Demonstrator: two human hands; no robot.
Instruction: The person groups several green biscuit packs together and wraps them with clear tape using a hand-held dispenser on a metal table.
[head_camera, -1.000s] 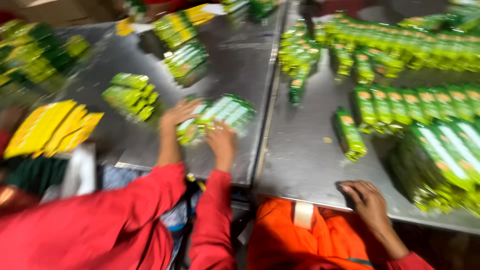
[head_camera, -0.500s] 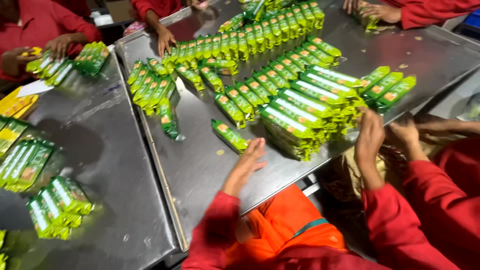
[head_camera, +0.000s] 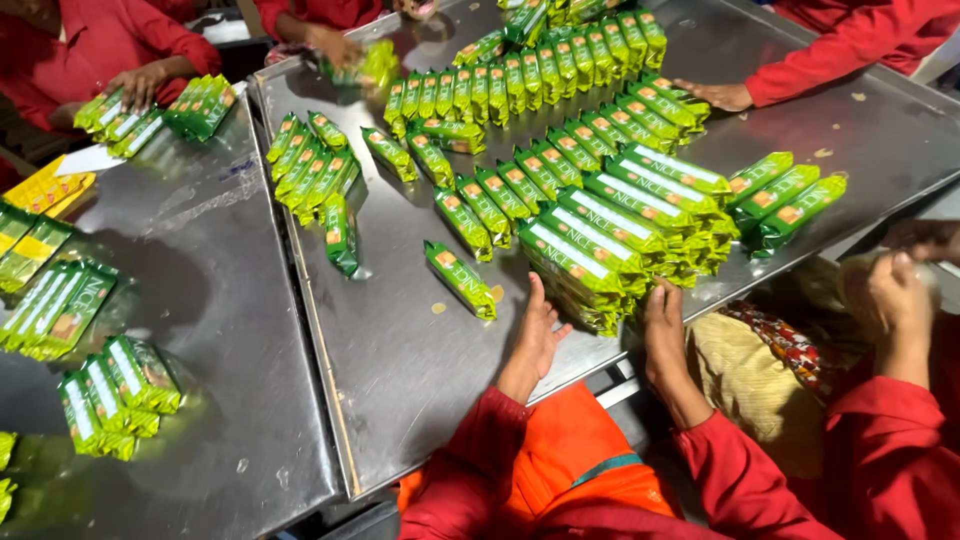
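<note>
My left hand (head_camera: 536, 335) is flat on the steel table (head_camera: 400, 350), fingers spread and apart, holding nothing, with its fingertips just at the near left corner of the big stack of green packets (head_camera: 610, 255). My right hand (head_camera: 662, 325) sits at the stack's near right corner, fingers loosely open, tips touching the bottom packets there, not clamped round any of them.

That stack is my landmark: several layers deep, lying at a slant along the table's near edge. Just left of the stack, a single green packet (head_camera: 460, 279) lies alone, close to my left hand but not touching it. Beyond the stack, away from me, rows of packets (head_camera: 530, 90) run side by side across the table. Off the stack's right end, three more packets (head_camera: 785, 200) sit together near the edge.

Far beyond the stack, a co-worker's hand (head_camera: 715, 95) in a red sleeve rests on the table beside the rows. To the right of the stack, off the table, another person's hands (head_camera: 900, 290) work at something I cannot make out. Well left of the stack, on a second table (head_camera: 200, 300), small bundles of packets (head_camera: 115, 385) lie in piles, and another person's hand (head_camera: 140, 85) rests on a bundle at the far end.
</note>
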